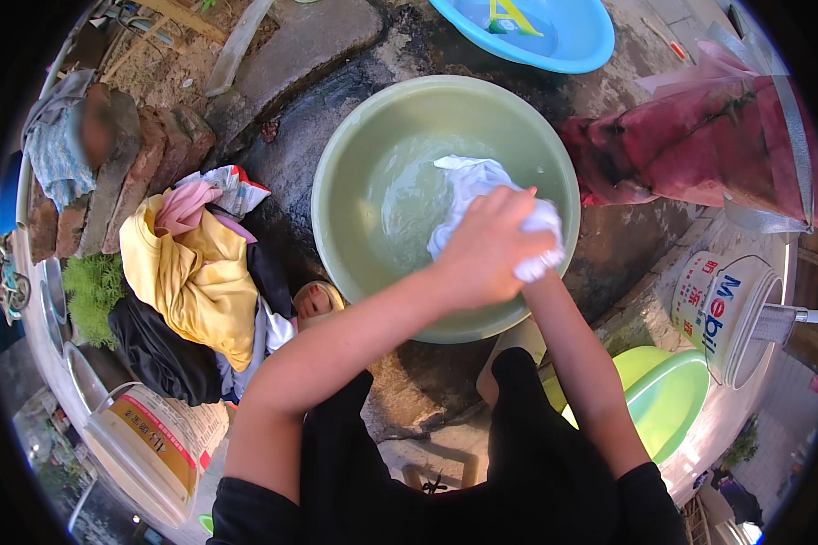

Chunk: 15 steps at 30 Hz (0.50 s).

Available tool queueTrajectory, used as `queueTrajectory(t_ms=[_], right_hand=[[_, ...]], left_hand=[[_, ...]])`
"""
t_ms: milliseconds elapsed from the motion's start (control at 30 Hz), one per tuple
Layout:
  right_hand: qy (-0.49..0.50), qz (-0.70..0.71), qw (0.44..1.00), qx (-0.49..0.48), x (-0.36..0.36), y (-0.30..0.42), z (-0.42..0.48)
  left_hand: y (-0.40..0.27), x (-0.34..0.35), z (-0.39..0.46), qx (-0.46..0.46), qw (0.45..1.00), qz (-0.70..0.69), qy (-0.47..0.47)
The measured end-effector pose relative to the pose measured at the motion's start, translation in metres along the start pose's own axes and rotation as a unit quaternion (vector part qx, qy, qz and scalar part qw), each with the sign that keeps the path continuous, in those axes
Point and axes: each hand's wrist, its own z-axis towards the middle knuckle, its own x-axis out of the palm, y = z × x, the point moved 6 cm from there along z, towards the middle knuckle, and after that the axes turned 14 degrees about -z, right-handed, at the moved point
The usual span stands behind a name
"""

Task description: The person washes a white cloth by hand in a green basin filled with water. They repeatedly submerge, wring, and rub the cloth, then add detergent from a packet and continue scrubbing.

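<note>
A large pale green plastic basin [354, 163] with cloudy water stands before me. Over its right side, my left hand [494, 248] is closed on a wet white cloth [474, 178], part of which hangs down to the water. My right hand lies beneath it at the same bunched cloth, mostly hidden, so which fingers grip is unclear; my right forearm [566, 327] comes up from the lower right. The cloth's bunched end sticks out beyond the knuckles, near the basin's right rim.
Left of the basin lie heaped clothes [191, 272], beside stacked bricks [136, 157]. A blue basin [572, 54] stands beyond. To the right are a dark red covered object [695, 143], a white bucket [702, 306] and a green basin [682, 409]. A tub [143, 443] stands lower left.
</note>
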Motion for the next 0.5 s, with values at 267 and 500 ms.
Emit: queueTrajectory(t_ms=[267, 500], right_hand=[[0.019, 0.014, 0.98, -0.199, 0.066, 0.057, -0.044], [-0.04, 0.039, 0.958, -0.28, 0.07, 0.076, -0.049]], left_hand=[[-0.054, 0.011, -0.008, 0.12, 0.981, 0.148, -0.018], [-0.021, -0.017, 0.015, 0.215, 0.957, 0.151, -0.123]])
